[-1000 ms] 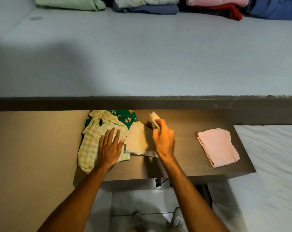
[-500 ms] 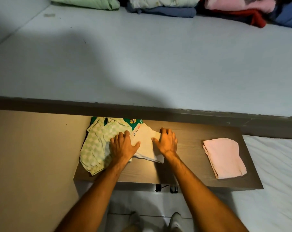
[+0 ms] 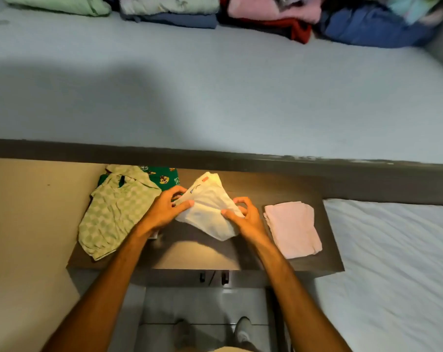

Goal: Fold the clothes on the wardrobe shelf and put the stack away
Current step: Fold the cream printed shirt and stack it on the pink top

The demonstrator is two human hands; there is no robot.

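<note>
A small cream garment [image 3: 208, 204] is lifted just above the dark wooden shelf [image 3: 197, 252]. My left hand [image 3: 164, 212] pinches its left edge and my right hand [image 3: 245, 217] pinches its right edge. To the left a green-and-white checked garment [image 3: 113, 212] lies spread out on the shelf, partly over a dark green cartoon-print garment [image 3: 164, 175]. A folded pale pink garment [image 3: 292, 228] rests on the shelf to the right of my right hand.
An upper pale shelf [image 3: 215, 97] runs above, with a row of folded clothes [image 3: 266, 13] along its back. A white mattress [image 3: 398, 262] lies at the right, a beige panel [image 3: 25, 237] at the left. My feet [image 3: 215, 331] stand on the floor below.
Both hands were pressing the cream garment flat on the shelf; now they have gripped its two edges and raised it off the shelf, shifted slightly right.
</note>
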